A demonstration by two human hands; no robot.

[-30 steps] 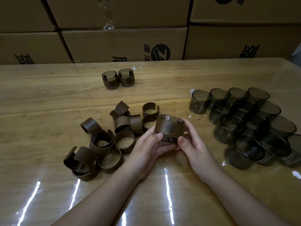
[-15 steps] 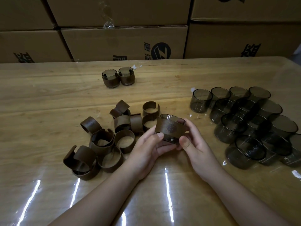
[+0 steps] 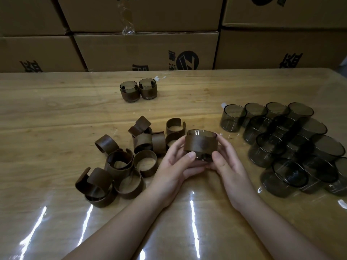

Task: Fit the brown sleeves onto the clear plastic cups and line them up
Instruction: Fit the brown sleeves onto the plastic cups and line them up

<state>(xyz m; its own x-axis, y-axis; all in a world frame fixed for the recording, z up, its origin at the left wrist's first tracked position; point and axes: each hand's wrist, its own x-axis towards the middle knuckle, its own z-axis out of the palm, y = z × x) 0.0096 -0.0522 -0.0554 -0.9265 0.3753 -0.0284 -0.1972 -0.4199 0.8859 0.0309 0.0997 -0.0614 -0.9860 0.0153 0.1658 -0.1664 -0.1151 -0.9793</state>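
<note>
Sleeve-fitting step: both hands hold one smoky clear plastic cup [image 3: 201,145] above the wooden surface [image 3: 56,119], just right of the pile of loose brown split-ring sleeves [image 3: 122,162]. Left hand [image 3: 174,166] and right hand [image 3: 228,166] fingers curl round it; brown sleeve [image 3: 200,145] wraps its middle. Next, likely: seat sleeve, then set cup beside the two finished sleeved cups [image 3: 138,90] beyond the pile.

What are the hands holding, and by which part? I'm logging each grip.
Both hands, left hand and right hand, hold one sleeved cup by its sides, thumbs on the clear base below the brown sleeve.
</note>
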